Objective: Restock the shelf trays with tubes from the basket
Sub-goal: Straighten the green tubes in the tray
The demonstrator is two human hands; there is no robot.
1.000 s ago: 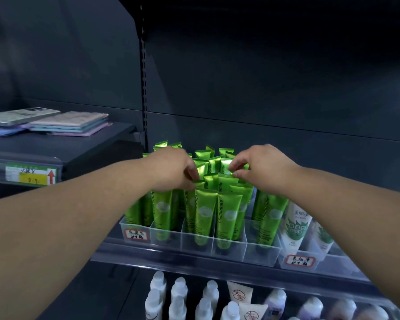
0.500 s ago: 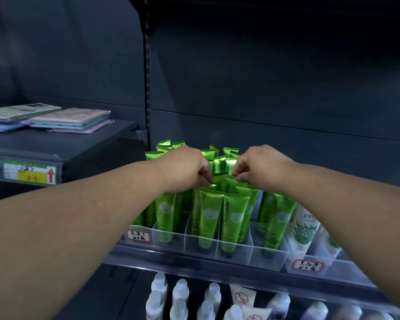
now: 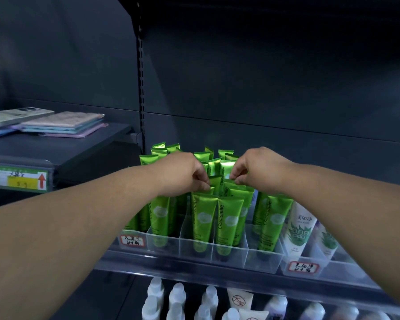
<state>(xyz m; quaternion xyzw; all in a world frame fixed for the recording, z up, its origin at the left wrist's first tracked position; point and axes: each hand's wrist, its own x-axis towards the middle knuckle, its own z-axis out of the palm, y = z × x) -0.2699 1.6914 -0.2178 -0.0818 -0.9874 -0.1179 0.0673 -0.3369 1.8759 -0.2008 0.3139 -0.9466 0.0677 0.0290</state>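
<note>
Left hand [image 3: 183, 174], right hand [image 3: 258, 169] pinch tightly packed tubes [image 3: 203, 218].

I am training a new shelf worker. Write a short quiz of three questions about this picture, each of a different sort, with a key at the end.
1. True or false: the left hand and the right hand both pinch tops of green tubes standing in the clear tray.
2. What stands directly to the right of the green tubes?
A) white tubes with a green leaf picture
B) red cans
C) folded towels
3. Fill in: on the shelf below the tray stand white ____.

Key: 1 true; 2 A; 3 bottles.
</note>
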